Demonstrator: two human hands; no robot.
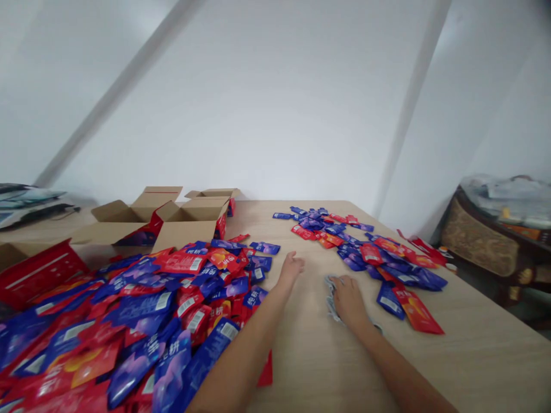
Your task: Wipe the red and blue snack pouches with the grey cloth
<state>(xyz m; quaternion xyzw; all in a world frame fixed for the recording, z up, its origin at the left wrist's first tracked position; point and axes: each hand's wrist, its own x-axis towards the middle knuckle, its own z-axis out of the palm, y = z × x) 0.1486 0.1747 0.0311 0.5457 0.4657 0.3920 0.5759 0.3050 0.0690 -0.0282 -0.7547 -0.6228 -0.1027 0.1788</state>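
Note:
My right hand is pressed down on a crumpled grey-blue cloth lying on the wooden table. Its fingers curl over the cloth, and part of the cloth is hidden beneath the palm. My left hand hovers over or rests lightly on the table to the left, holding nothing, its fingers loosely apart. Close beside it spreads a large heap of red and blue pouches. To the right of the cloth lies a looser row of similar pouches, with a red-orange one at its near end.
Opened cardboard boxes stand at the back left, some with pouches or red packaging in them. Plastic-wrapped packs lie at the far left. A white wall rises behind the table. A patterned chair stands beyond the right edge.

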